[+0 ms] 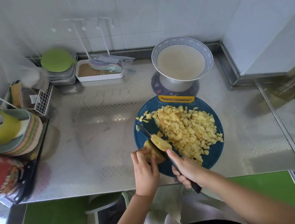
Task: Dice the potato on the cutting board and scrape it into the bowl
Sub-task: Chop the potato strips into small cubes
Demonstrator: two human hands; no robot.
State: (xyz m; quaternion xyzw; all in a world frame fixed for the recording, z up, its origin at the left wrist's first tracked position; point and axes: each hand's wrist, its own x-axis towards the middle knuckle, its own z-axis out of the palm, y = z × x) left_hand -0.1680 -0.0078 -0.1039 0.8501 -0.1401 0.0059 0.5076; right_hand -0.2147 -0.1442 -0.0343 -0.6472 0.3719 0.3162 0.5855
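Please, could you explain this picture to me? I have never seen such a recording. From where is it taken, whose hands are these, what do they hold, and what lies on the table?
There is no machine here. A person wears one camera on the head, and it looks down at their own two hands. The left hand grips the uncut potato piece. The right hand grips a knife, whose blade cuts into that piece. They work on a round blue cutting board that carries a heap of diced potato. Behind the board, a patterned bowl sits on a metal pot. All of this stands on a steel counter, with stacked plates at the left.
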